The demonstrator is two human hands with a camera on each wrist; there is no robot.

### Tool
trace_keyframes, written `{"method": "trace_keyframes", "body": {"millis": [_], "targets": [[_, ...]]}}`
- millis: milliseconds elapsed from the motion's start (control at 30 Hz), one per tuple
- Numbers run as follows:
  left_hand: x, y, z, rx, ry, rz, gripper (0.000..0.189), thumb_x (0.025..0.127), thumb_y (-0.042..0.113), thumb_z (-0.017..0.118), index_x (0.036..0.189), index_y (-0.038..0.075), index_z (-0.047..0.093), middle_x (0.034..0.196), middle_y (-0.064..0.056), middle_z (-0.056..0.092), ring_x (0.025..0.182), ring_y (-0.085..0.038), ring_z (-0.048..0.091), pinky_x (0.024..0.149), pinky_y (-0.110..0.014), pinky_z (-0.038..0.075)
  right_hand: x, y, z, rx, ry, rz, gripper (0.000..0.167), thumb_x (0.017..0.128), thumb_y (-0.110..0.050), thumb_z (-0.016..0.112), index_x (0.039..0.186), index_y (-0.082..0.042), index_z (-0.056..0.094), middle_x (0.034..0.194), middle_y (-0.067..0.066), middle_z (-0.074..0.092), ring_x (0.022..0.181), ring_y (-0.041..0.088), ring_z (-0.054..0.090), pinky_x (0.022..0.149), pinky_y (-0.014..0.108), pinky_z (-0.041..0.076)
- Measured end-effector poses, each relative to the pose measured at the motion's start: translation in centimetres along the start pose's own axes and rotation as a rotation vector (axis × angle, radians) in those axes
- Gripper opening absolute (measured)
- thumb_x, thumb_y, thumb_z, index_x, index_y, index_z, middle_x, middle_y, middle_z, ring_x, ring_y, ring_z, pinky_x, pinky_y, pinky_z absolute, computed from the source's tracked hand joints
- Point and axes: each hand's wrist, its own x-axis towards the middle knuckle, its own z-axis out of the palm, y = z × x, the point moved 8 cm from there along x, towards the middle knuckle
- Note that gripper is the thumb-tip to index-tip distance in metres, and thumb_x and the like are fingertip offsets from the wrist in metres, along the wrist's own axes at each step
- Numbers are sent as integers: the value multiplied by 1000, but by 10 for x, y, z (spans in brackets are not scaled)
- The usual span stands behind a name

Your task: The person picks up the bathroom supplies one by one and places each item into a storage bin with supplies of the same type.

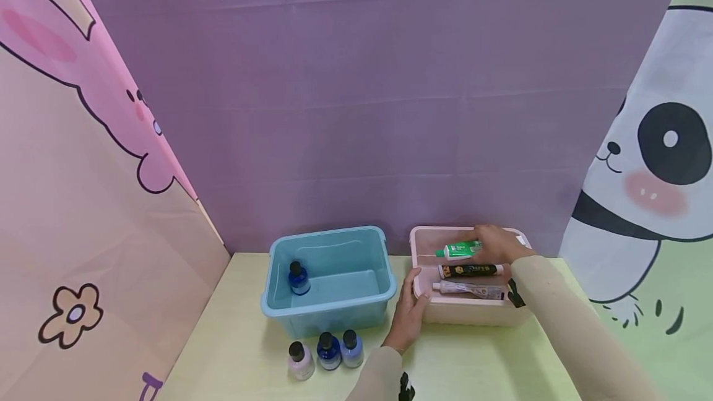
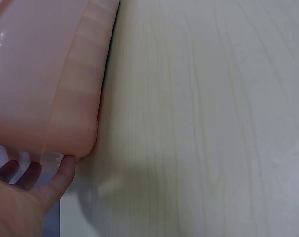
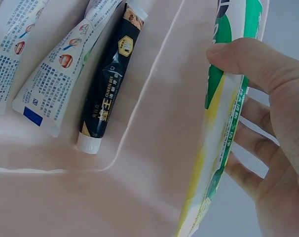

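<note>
A pink bin point(image 1: 473, 313) stands at the right of the table. My right hand point(image 1: 497, 244) is over its back right part, holding a green and white toothpaste tube point(image 1: 459, 250). The right wrist view shows the thumb on one face of this tube and the fingers behind it. Below it in the bin lie a black toothpaste tube point(image 3: 110, 81) and white printed tubes point(image 3: 56, 74). My left hand point(image 1: 405, 320) grips the bin's near left corner, with its fingertips point(image 2: 65, 170) against the end wall; the thumb is out of the left wrist view.
Left of the pink bin stands a blue bin point(image 1: 334, 310) with a dark blue bottle point(image 1: 299, 280) inside. In front of it are a pale pink bottle point(image 1: 301, 362), a dark blue bottle point(image 1: 328, 353) and a light blue bottle point(image 1: 352, 351). A purple backdrop point(image 1: 356, 110) rises behind the table.
</note>
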Motion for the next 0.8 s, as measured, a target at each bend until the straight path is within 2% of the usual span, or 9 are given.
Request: {"method": "trace_keyframes", "body": {"millis": [333, 433, 500, 567, 667, 800], "targets": [[-1, -1, 0, -13, -15, 0, 56, 106, 27, 48, 152, 50, 26, 169, -4, 25, 154, -25, 28, 124, -55, 27, 2, 5, 9, 43, -39, 13, 49, 78, -15, 84, 126, -8, 73, 115, 9, 74, 98, 24, 65, 86, 50, 56], [-1, -1, 1, -10, -15, 1, 56, 106, 25, 47, 152, 49, 26, 168, -5, 26, 154, -25, 29, 123, -55, 28, 0, 2, 9, 52, -46, 2, 46, 80, -13, 83, 125, -7, 73, 118, 12, 74, 105, 29, 67, 89, 53, 56], [-2, -1, 1, -9, -13, 5, 55, 106, 26, 47, 153, 47, 27, 168, -6, 27, 154, -27, 30, 123, -56, 28, -1, 3, 8, 63, -50, 25, 43, 84, -11, 79, 126, -8, 72, 122, 11, 73, 112, 33, 67, 94, 54, 55], [-2, -1, 1, -7, -13, -4, 55, 106, 28, 47, 152, 49, 27, 167, -4, 28, 153, -26, 30, 123, -56, 27, -2, 3, 6, 76, -53, 48, 40, 87, -9, 75, 127, -8, 71, 126, 12, 72, 119, 37, 65, 98, 56, 53], [-2, -1, 1, -14, -17, -17, 53, 106, 33, 47, 151, 52, 26, 168, -3, 27, 154, -28, 29, 124, -59, 25, -4, 6, 5, 103, -53, 110, 38, 91, -8, 71, 129, -10, 68, 129, 10, 71, 124, 36, 62, 102, 57, 50], [-2, -1, 1, -25, -23, -27, 52, 106, 39, 47, 150, 54, 26, 169, -2, 25, 155, -29, 28, 124, -62, 22, -4, 6, 6, 115, -45, 94, 36, 90, -7, 70, 126, -7, 70, 125, 11, 72, 121, 35, 64, 101, 56, 52]]}}
